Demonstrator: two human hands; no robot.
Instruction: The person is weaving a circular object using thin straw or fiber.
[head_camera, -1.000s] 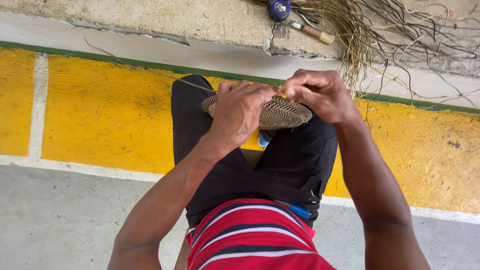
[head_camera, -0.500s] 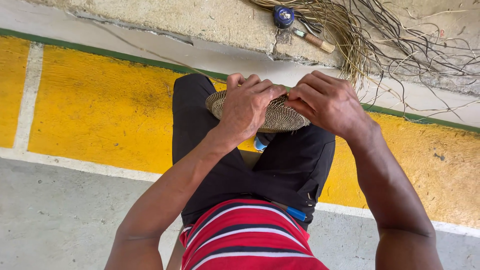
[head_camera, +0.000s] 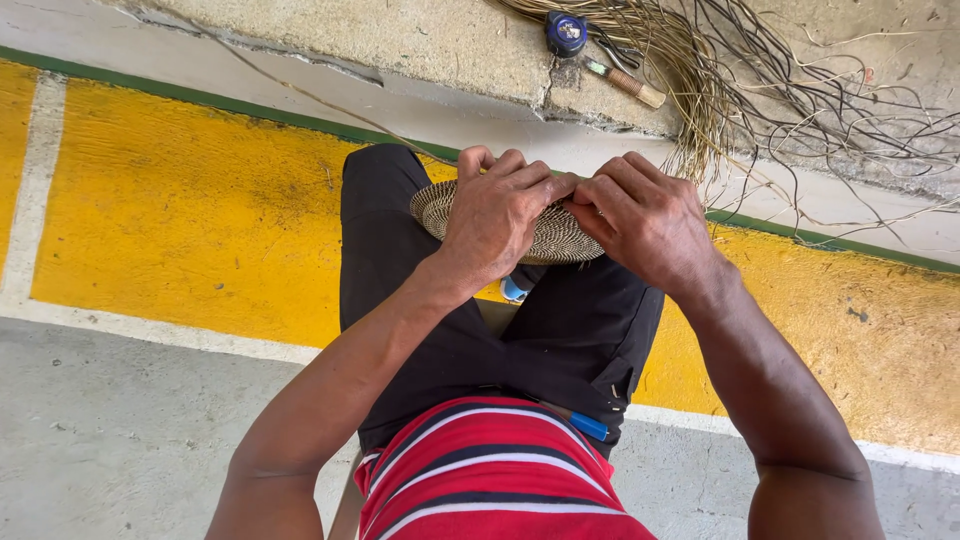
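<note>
A round woven disc (head_camera: 555, 240) of tan coiled fibre rests over my knees, which are in dark trousers. My left hand (head_camera: 497, 212) lies on top of the disc and grips it, covering most of its middle. My right hand (head_camera: 648, 222) pinches the disc's far right rim, fingertips meeting those of the left hand. What the fingertips pinch is hidden. A thin strand (head_camera: 300, 95) runs from the disc up to the left over the floor.
A bundle of dry fibres and dark twigs (head_camera: 740, 90) lies on the concrete ledge ahead, with a blue tape measure (head_camera: 566, 32) and a wooden-handled tool (head_camera: 625, 82). Yellow painted floor (head_camera: 180, 210) with a green stripe lies under my legs; grey concrete is nearer.
Both hands have shifted slightly on the disc, the fingertips drawing closer together at the far rim. The view has tilted a little.
</note>
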